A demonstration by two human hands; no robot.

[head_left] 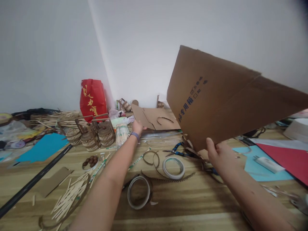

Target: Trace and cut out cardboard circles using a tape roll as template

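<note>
My right hand [216,152] grips the lower edge of a large brown cardboard sheet [216,99], thumb on its printed face. The sheet is raised and tilted above the table's right side. My left hand [138,127], with a band on the wrist, reaches to the back and is closed at the near left corner of a second cardboard sheet [152,117]; some of its fingers are hidden. A dark curved strip [165,120] lies on that second sheet. Below the raised sheet are blue-handled pliers [178,149].
Rolls of tape [139,193], a white ring [173,167] and toothed strips lie in front. Thin sticks [71,195], small lidded baskets [90,138] and a red bag [93,99] are on the left. Blue and red sheets [286,160] and a white charger [269,164] lie right.
</note>
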